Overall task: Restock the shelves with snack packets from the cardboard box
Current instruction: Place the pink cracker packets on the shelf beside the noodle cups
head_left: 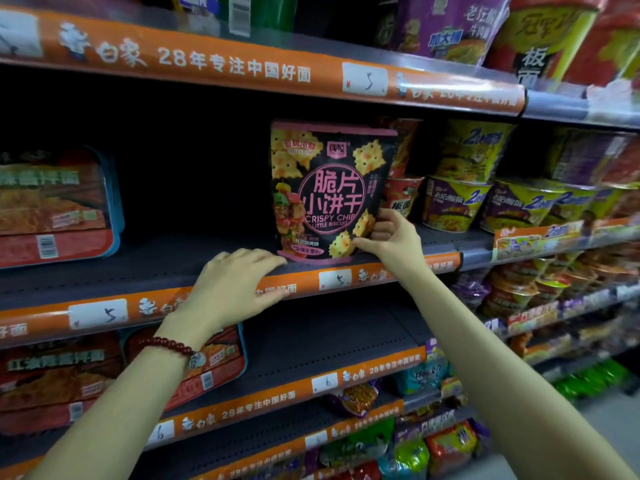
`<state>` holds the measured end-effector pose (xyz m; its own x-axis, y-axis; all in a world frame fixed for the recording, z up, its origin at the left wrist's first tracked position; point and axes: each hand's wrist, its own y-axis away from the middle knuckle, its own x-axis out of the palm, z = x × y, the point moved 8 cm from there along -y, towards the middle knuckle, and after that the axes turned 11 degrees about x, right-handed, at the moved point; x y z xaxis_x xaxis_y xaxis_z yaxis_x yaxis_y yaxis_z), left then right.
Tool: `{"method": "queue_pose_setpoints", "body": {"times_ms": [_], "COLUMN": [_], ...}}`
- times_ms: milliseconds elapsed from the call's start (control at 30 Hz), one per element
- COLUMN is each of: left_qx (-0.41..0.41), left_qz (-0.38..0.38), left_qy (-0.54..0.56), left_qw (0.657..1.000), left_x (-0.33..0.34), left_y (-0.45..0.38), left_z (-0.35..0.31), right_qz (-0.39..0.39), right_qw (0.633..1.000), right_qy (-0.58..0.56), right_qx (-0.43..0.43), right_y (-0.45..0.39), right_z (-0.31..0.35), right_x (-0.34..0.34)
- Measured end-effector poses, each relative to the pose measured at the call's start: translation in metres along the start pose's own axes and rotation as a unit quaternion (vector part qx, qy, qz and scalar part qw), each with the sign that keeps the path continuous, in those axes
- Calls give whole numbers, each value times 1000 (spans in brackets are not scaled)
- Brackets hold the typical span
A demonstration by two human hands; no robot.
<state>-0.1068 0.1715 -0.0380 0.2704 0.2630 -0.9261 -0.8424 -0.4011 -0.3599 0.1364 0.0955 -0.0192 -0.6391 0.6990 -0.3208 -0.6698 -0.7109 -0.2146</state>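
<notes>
A black and pink snack packet [329,188] printed with crackers stands upright at the front of the middle shelf [207,261]. My right hand [391,239] grips its lower right corner, thumb on the front. My left hand [232,289] rests flat on the shelf's front edge, just left of the packet, fingers spread and holding nothing. A red bead bracelet circles that wrist. The cardboard box is out of view.
Purple and yellow noodle bowls [460,202] crowd the shelf right of the packet. Red tray noodle packs [55,206] sit far left, with a dark gap between them and the packet. An orange price strip [346,277] runs along the edge. Lower shelves hold more packets.
</notes>
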Motion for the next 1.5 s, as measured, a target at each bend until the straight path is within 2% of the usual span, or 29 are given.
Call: {"method": "queue_pose_setpoints", "body": {"times_ms": [67, 133, 200, 267, 333, 433, 567, 800, 933, 1100, 1233, 1367, 1500], "left_qx": [0, 11, 53, 98, 128, 169, 226, 306, 337, 370, 387, 394, 344], "left_qz": [-15, -67, -136, -162, -122, -25, 67, 190, 267, 353, 400, 430, 451], "left_qy": [14, 51, 73, 111, 154, 177, 181, 216, 253, 268, 277, 279, 323], "left_qw": [1000, 996, 987, 976, 972, 969, 955, 907, 867, 816, 783, 763, 758], "left_x": [-3, -13, -25, -28, -15, 22, 78, 174, 234, 314, 386, 462, 546], "left_y": [-2, -3, -4, -9, -23, -51, -89, -125, -122, -105, -86, -58, -20], "left_z": [-2, -14, -41, -75, -108, -156, -241, -388, -460, -530, -574, -607, -622], "right_qz": [-14, -26, -34, -37, -43, -48, -52, -78, -107, -143, -185, -215, -240], "right_qw": [1000, 999, 999, 998, 996, 983, 954, 901, 863, 813, 775, 750, 746], "right_qy": [-3, 7, 18, 36, 83, 171, 255, 273, 256, 205, 152, 119, 65], "right_qx": [-4, -16, -25, -25, -10, 40, 148, 327, 422, 526, 585, 614, 618], "right_y": [5, 11, 19, 29, 39, 56, 85, 160, 214, 286, 342, 384, 413], "right_z": [-2, -6, -13, -27, -47, -91, -173, -301, -368, -447, -512, -583, -665], "right_x": [-7, -15, -25, -40, -57, -90, -163, -278, -327, -355, -353, -328, -289]}}
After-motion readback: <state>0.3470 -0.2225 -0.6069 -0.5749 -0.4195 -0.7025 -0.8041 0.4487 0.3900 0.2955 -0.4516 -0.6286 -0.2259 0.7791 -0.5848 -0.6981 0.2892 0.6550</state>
